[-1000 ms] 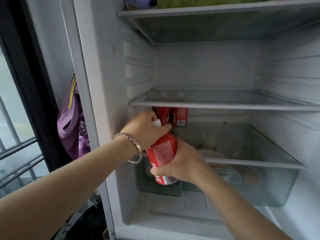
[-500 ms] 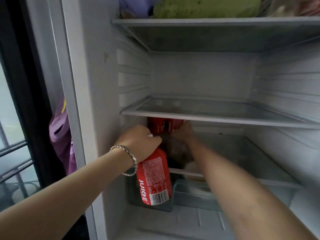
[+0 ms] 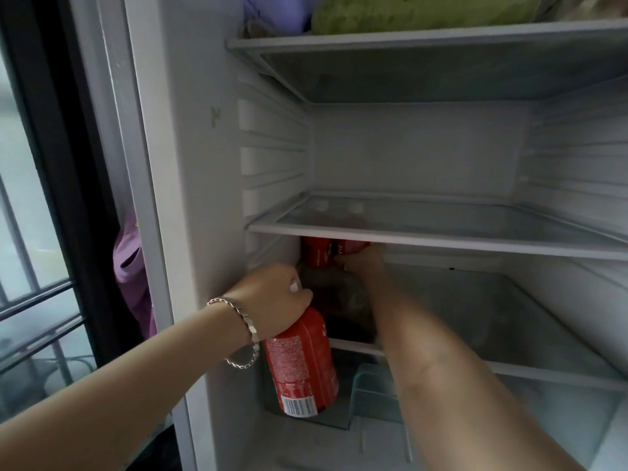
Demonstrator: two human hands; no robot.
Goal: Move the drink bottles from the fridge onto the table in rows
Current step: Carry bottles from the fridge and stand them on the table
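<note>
The white fridge (image 3: 190,198) held two red bottles (image 3: 331,251) far back under a glass shelf (image 3: 424,237) in the middle of the frame, and the right hand (image 3: 362,261) had its fingers curled round one. The left hand (image 3: 272,297) gripped the top of another smooth red bottle (image 3: 302,365) low in the middle, hanging in front of the fridge's bottom part. Its label had a white barcode and tiny print too small to read.

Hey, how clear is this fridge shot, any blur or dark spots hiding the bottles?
Head view: the red bottle in the left hand is sharp enough to show its barcode; the right hand and the red bottles at the back are smeared and shadowed under the shelf; the window on the left is washed out; wide-angle bending tilts the fridge walls.
</note>
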